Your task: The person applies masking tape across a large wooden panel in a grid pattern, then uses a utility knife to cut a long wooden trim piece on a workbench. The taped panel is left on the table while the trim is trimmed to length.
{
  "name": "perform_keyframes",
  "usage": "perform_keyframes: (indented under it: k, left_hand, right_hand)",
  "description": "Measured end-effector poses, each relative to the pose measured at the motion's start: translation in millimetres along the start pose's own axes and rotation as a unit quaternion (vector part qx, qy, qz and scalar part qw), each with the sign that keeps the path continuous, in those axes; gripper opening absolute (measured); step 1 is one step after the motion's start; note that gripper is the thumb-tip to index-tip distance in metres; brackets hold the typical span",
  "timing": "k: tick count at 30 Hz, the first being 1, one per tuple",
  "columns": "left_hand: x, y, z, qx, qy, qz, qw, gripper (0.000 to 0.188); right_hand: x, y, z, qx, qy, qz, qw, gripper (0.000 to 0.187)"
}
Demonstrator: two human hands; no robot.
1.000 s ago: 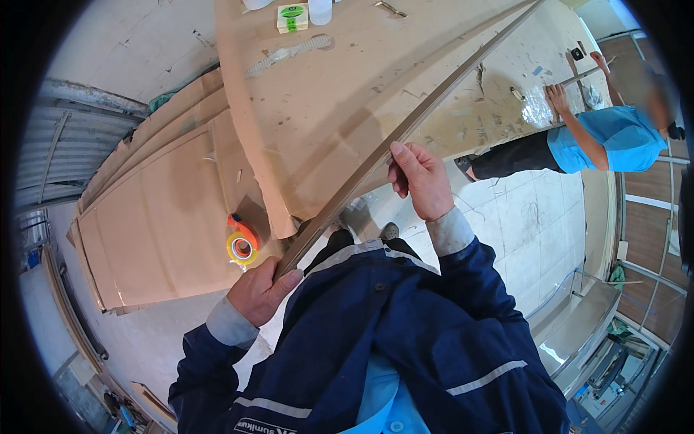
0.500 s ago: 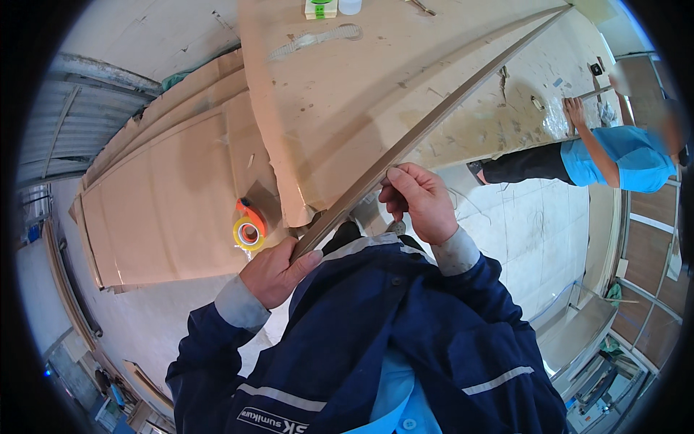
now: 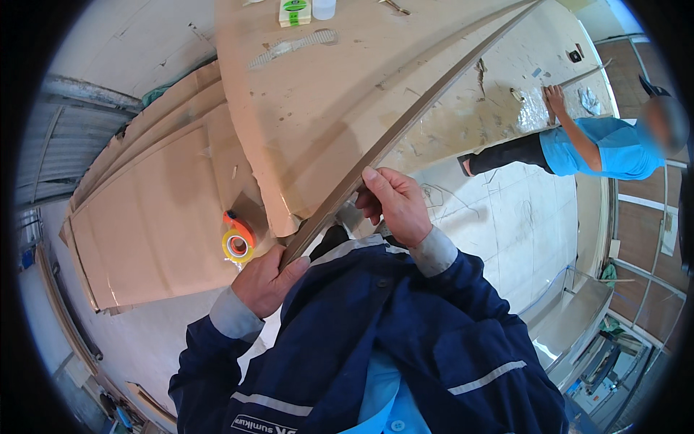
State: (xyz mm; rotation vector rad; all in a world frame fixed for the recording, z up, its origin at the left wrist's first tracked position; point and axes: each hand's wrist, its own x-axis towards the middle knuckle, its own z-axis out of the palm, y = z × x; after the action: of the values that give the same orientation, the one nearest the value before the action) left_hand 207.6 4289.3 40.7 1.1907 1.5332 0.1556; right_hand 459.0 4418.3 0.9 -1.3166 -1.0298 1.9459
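Observation:
A long, narrow brown trim strip (image 3: 423, 103) runs diagonally from my waist to the far right, above the paper-covered worktable (image 3: 318, 94). My left hand (image 3: 262, 281) is closed round its near end, thumb on top. Farther up, my right hand (image 3: 396, 205) is closed at the strip's right edge, with the thumb against it and the other fingers curled beneath. Those curled fingertips are partly hidden.
An orange tape dispenser (image 3: 238, 235) with a yellow roll lies on the brown-papered stack (image 3: 155, 224) at left. A white-green box (image 3: 294, 12) and a white bottle (image 3: 323, 9) stand at the table's far side. At right, a co-worker in blue (image 3: 611, 148) reaches over the table.
The whole view has shifted, so the table, strip and hands sit farther left in the picture. Both hands keep about the same grip on the strip.

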Motion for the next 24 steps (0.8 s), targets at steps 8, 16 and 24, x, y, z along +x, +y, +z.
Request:
perform_keyframes:
  k: [8,16,24]
  left_hand:
    - [2,-6,-2,0.000,-0.017,0.005,1.000,0.065]
    - [5,-9,1,-0.011,0.008,0.031,0.999,0.071]
    - [5,-6,3,-0.005,0.021,0.029,0.999,0.068]
  right_hand:
    - [12,8,-11,0.074,0.054,-0.024,0.996,0.031]
    - [7,4,-12,0.130,0.055,0.000,0.990,0.021]
    - [9,1,-13,0.159,0.051,0.008,0.986,0.017]
